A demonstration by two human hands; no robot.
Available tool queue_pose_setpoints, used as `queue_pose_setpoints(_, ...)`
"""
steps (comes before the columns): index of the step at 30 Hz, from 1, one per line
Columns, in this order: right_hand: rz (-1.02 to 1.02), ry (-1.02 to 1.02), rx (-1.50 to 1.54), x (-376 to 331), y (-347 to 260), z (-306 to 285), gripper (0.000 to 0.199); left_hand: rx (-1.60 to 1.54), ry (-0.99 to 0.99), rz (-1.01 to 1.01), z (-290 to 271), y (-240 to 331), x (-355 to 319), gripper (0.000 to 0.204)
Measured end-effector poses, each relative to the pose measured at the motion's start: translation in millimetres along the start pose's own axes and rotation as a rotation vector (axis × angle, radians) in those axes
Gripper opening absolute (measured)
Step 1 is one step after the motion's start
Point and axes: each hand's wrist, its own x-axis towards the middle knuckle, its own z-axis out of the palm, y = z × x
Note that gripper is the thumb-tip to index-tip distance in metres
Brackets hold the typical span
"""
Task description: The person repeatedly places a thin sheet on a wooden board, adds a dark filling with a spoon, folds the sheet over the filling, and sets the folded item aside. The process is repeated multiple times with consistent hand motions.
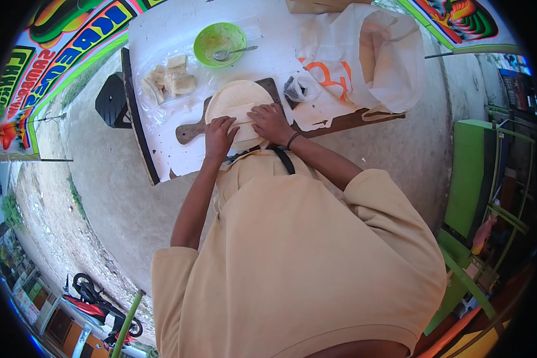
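Note:
A round, pale sheet of dough (240, 93), seemingly on a stack of such sheets, lies on a dark wooden cutting board (188, 133) with a handle. Across its middle runs a folded strip of the dough. My left hand (221, 141) has its fingers curled on the left end of this fold. On the right end, the fingers of my right hand (271, 123) press down. Behind the board is a green bowl (206, 43) with traces of food, and a metal spoon (222, 55) rests in it. Several pale, folded wraps (174, 79) lie on clear plastic to the left.
The white table (161, 30) has a dark, worn edge. A large white plastic bag (370, 56) stands at the right, with a small dark item in clear plastic (298, 88) beside it. A black stool (110, 101) stands left of the table. Colourful banners (83, 48) hang beyond.

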Motion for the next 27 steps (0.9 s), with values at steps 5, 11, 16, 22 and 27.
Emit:
queue_pose_setpoints(5,-0.105,0.034,-0.200,7,3,-9,0.032,0.062,0.191,0.221,13,-21,8,0.031)
queue_pose_setpoints(11,-0.188,0.003,-0.396,13,-3,-7,0.026,0.296,0.086,0.404,-1,-25,10,0.039)
queue_pose_setpoints(16,-0.171,-0.099,-0.383,19,-3,-11,0.031,0.392,0.092,0.413,1,-25,15,0.046)
queue_pose_setpoints(22,-0.131,-0.022,-0.263,12,1,0,0.028,0.409,0.174,0.409,-5,-16,10,0.047)
queue_pose_setpoints(27,-0.069,0.021,-0.143,14,1,5,0.028,0.348,0.178,0.378,3,-6,9,0.040)
